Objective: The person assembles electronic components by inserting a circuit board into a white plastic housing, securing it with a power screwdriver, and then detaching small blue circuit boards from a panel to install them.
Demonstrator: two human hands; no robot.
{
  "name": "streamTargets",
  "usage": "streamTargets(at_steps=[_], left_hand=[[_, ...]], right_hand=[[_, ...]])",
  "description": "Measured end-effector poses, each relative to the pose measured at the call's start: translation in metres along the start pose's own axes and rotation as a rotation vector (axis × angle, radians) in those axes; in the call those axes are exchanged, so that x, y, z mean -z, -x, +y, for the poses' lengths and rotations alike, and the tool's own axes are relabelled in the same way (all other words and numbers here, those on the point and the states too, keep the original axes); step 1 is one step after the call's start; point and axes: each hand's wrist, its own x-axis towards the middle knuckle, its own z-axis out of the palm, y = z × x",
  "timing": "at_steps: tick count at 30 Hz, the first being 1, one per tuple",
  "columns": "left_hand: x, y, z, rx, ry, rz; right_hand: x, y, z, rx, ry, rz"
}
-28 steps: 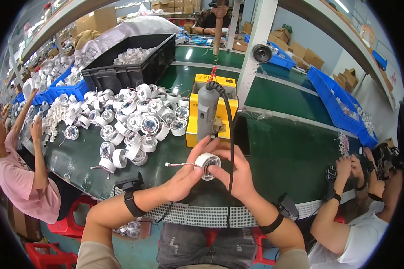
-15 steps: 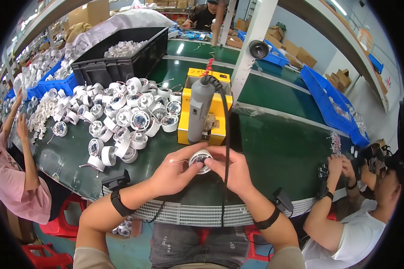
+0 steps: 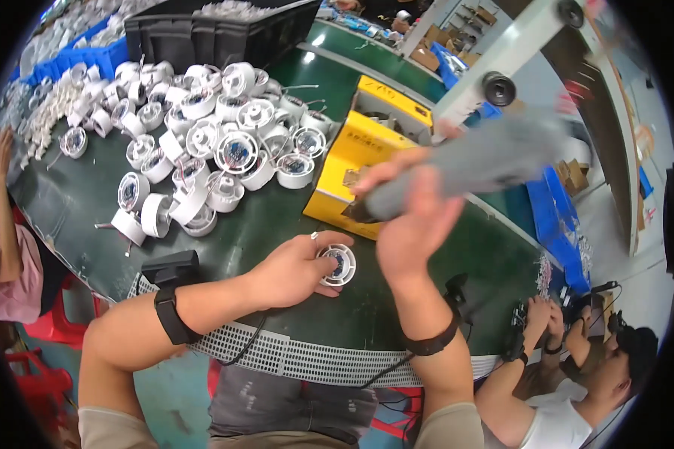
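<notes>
gripping the blurred grey tool [image 3: 494, 153], the right hand [image 3: 419, 217] slants its nose [image 3: 361, 210] down-left; left hand [image 3: 296, 271] pinches the white round housing [image 3: 344, 263], open face up, slightly left on the near side.

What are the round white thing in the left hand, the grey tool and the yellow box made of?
Round white thing: probably hard plastic, smooth, with an even, moulded-looking rim. Grey tool: even grey suggests plastic or painted metal; finish too blurred. Yellow box: perhaps smooth painted metal, with flat panels and crisp edges, but plastic is possible.
</notes>
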Motion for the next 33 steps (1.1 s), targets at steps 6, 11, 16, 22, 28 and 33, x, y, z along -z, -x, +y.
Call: streamTargets(at_steps=[6, 11, 16, 22, 28, 33], left_hand=[[0.002, -0.002, 0.004, 0.052, -0.012, 0.029], [-0.001, 0.000, 0.003, 0.046, -0.068, 0.030], [-0.001, 0.000, 0.000, 0.053, -0.066, 0.042], [-0.002, 0.000, 0.006, 0.056, -0.089, 0.050], [0.000, -0.001, 0.000, 0.048, -0.072, 0.067], [0.001, -0.001, 0.000, 0.044, -0.085, 0.063]], right_hand=[[-0.005, -0.031, -0.004, -0.088, -0.080, 0.207], [-0.003, -0.029, -0.004, -0.098, -0.001, 0.220], [-0.003, -0.024, -0.001, -0.119, 0.014, 0.198], [0.000, -0.021, 0.002, -0.098, 0.033, 0.180], [0.000, -0.020, 0.003, -0.096, 0.049, 0.173], [-0.004, -0.021, 0.002, -0.095, -0.007, 0.210]])
